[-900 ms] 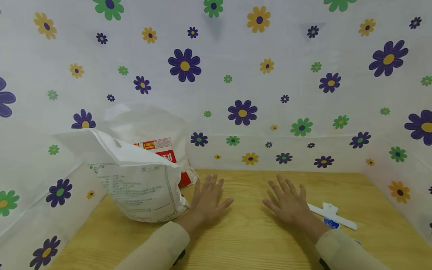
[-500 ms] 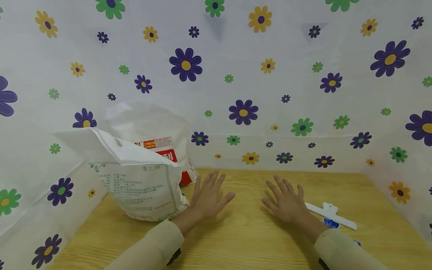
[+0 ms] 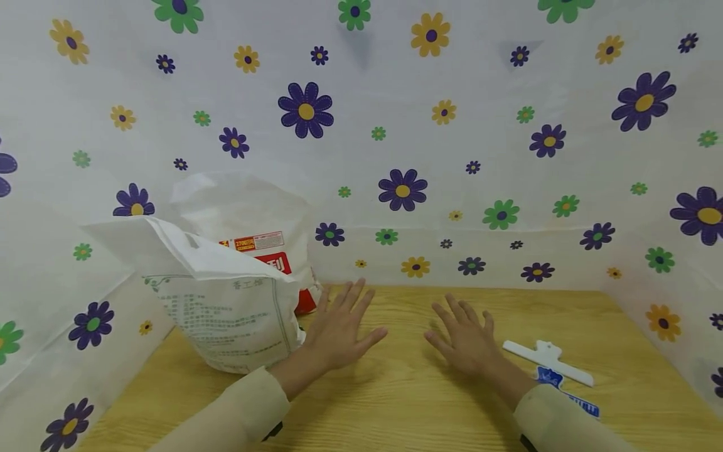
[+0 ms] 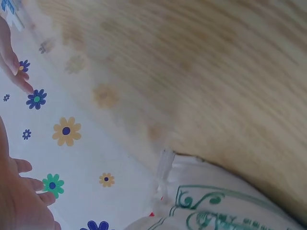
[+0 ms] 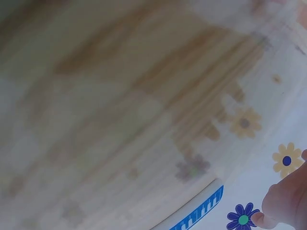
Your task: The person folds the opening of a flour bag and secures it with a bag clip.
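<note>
A white bag (image 3: 226, 320) printed with rows of green text inside a leafy border stands upright and bulging just to the left of the spread left hand (image 3: 339, 329), its upper part creased and flopped away from that hand. To the right of the spread right hand (image 3: 465, 339), and apart from its fingers, a long white clip (image 3: 548, 363) with a notched tab lies flat, slanting toward the sleeve side.

Rear white bag (image 3: 243, 201): lower part hidden behind front white bag (image 3: 226, 333); latter's fine print illegible. Left hand (image 4: 21, 199): cropped, left wrist view. Blue-printed strip (image 5: 199, 211): cropped, right wrist view.
</note>
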A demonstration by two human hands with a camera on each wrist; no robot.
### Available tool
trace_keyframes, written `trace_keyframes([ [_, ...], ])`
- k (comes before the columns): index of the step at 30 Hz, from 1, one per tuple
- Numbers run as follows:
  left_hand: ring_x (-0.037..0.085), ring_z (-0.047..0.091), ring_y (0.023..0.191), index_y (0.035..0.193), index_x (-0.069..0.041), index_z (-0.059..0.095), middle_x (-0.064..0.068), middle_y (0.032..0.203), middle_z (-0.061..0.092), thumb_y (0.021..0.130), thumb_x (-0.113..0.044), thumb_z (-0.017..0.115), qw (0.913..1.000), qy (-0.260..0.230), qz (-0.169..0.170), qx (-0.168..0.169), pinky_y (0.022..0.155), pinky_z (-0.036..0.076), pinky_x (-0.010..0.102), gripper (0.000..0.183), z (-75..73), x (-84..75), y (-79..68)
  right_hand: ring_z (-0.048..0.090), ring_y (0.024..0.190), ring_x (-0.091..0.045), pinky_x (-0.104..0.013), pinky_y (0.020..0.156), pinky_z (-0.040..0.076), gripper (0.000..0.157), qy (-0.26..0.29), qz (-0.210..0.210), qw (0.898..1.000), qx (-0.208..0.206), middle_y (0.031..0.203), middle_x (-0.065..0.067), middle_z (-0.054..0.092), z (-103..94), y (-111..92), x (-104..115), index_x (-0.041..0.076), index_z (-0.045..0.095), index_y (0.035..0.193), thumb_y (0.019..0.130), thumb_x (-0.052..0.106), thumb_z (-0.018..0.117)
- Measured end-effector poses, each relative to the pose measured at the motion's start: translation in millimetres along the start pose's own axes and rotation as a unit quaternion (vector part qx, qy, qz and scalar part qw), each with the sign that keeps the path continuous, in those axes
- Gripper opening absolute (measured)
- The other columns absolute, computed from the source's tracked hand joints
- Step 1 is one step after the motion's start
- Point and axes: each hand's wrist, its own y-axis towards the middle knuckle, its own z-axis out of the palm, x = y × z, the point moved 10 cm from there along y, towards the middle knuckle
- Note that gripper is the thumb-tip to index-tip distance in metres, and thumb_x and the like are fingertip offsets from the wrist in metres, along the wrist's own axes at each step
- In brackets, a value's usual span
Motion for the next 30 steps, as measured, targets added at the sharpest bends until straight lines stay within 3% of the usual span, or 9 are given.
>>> trace_keyframes([
  [7,0.029,0.018,0.154,0.158,-0.019,0.029,0.005,0.167,0.016,0.095,-0.073,0.033,0.9995,0.016,0.024,-0.015,0.121,-0.001,0.060,0.083,-13.3,-1.4,-3.1,0.026,0.148,-0.043,-0.077,0.109,0.010,0.070,0.018,0.006,1.000,0.006,0.165,-0.012,0.022,8.3,0,4,0.020,0.035,0.156,0.099,0.061,0.044],
  [15,0.030,0.024,0.152,0.156,-0.019,0.034,0.006,0.166,0.020,0.095,-0.070,0.041,0.9962,0.038,0.036,-0.069,0.121,-0.001,0.060,0.080,-40.2,3.2,-4.2,0.029,0.146,-0.040,-0.076,0.109,0.012,0.069,0.018,-0.007,1.000,-0.002,0.159,-0.013,0.035,8.0,9,16,0.020,0.037,0.155,0.099,0.059,0.048],
  [24,0.033,0.029,0.150,0.156,-0.020,0.035,0.007,0.164,0.026,0.094,-0.072,0.041,0.9936,0.075,0.040,-0.074,0.120,0.010,0.062,0.081,-49.4,8.5,-9.1,0.039,0.137,-0.039,-0.068,0.106,0.024,0.063,0.009,-0.008,1.000,-0.007,0.148,-0.013,0.045,14.2,15,24,0.017,0.043,0.150,0.100,0.055,0.049],
  [30,0.034,0.034,0.147,0.154,-0.018,0.038,0.010,0.162,0.031,0.093,-0.072,0.043,0.9895,0.090,0.067,-0.090,0.121,0.007,0.060,0.081,-58.2,3.5,-9.6,0.042,0.132,-0.037,-0.063,0.103,0.029,0.055,-0.005,-0.015,1.000,-0.012,0.142,-0.013,0.048,14.8,18,27,0.012,0.048,0.144,0.103,0.050,0.045],
])
